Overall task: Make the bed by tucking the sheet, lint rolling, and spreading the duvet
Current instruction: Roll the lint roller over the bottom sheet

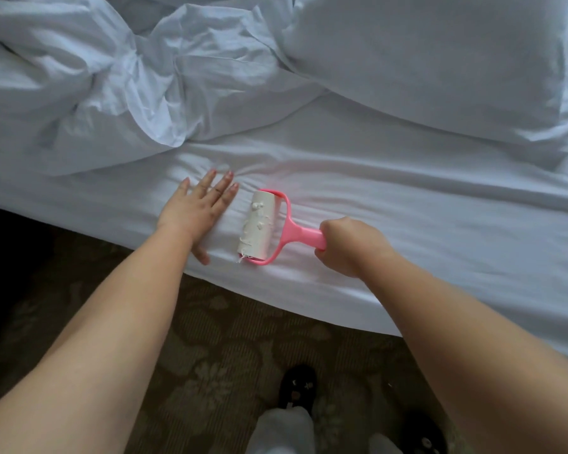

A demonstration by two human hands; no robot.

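Pink lint roller (265,228) handle hidden inside right hand (348,245).

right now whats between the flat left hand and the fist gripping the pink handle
The pink-framed lint roller lies there: its white sticky drum rests on the white sheet between the left hand and right hand, shown in the head view.

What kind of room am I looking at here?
Most likely a bedroom, perhaps a hotel room: a bed with a white sheet, a pillow, a bunched duvet, and floral patterned carpet.
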